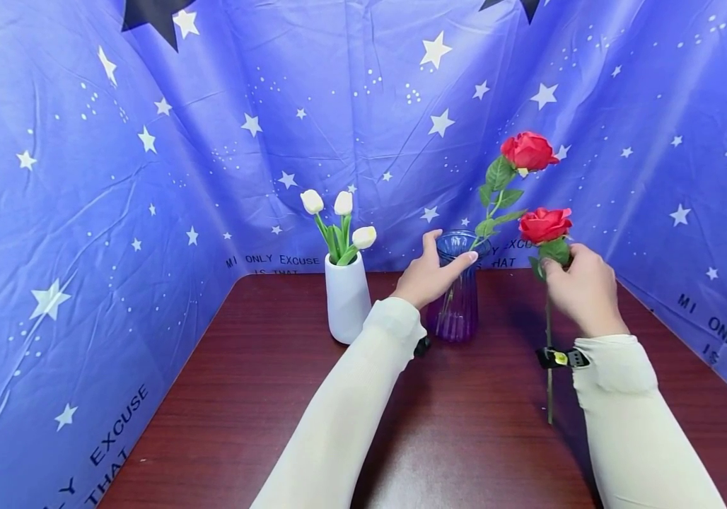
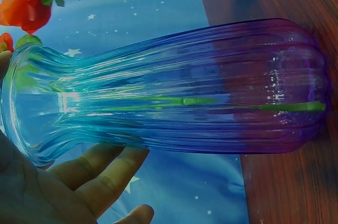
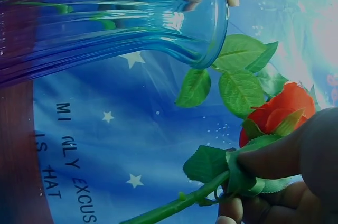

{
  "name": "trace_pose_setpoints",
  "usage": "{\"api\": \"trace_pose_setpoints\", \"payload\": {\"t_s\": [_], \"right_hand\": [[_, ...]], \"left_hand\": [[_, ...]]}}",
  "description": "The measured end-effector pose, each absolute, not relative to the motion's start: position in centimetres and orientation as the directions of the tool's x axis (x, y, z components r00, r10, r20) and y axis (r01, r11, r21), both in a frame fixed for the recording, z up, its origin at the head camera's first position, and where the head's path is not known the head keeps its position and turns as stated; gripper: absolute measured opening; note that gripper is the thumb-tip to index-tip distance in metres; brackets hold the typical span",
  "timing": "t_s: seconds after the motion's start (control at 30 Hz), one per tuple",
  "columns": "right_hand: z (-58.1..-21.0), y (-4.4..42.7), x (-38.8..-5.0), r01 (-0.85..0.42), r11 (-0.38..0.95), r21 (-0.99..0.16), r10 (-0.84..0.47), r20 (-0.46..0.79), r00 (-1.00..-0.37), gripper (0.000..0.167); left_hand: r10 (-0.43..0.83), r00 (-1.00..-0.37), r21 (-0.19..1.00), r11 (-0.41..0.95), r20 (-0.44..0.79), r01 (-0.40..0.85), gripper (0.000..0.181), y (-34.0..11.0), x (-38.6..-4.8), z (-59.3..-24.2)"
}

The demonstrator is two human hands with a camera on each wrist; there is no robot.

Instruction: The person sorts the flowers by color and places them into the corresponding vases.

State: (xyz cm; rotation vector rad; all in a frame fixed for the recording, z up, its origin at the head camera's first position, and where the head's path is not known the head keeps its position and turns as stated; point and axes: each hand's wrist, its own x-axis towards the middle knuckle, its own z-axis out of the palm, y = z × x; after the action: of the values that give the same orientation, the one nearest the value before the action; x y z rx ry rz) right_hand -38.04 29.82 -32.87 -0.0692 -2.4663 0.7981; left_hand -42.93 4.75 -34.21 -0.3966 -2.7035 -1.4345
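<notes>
A ribbed glass vase (image 1: 455,311), blue at the flared mouth and purple at the base, stands on the table. My left hand (image 1: 428,276) holds it around the neck, thumb at the rim and some fingers behind the glass (image 2: 211,86). One red rose (image 1: 529,150) leans out of its mouth to the right, its green stem visible through the glass. To the right of the vase, my right hand (image 1: 583,288) pinches a second red rose (image 1: 544,225) just below the bloom, among the leaves. This rose's long stem (image 3: 182,202) hangs downward, outside the vase.
Left of the glass vase stands a white vase (image 1: 347,300) with three white tulips (image 1: 343,203). The dark reddish wooden table (image 1: 242,424) is enclosed on its back and sides by blue star-printed cloth (image 1: 363,127).
</notes>
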Motion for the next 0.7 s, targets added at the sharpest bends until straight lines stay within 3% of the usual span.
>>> {"api": "trace_pose_setpoints", "payload": {"t_s": [0.27, 0.7], "right_hand": [[-32.1, 29.3, -37.3, -0.152, 0.805, -0.574, 0.235, 0.543, -0.806, 0.041], [-31.2, 28.6, -36.4, -0.235, 0.76, -0.605, 0.322, 0.666, -0.673, 0.034]], "left_hand": [[0.204, -0.964, 0.802, 0.539, 0.172, 0.257, 0.09, 4.6, -42.7, -34.0], [0.205, -0.962, 0.796, 0.545, 0.179, 0.264, 0.091, 4.7, -43.0, -34.3]]}}
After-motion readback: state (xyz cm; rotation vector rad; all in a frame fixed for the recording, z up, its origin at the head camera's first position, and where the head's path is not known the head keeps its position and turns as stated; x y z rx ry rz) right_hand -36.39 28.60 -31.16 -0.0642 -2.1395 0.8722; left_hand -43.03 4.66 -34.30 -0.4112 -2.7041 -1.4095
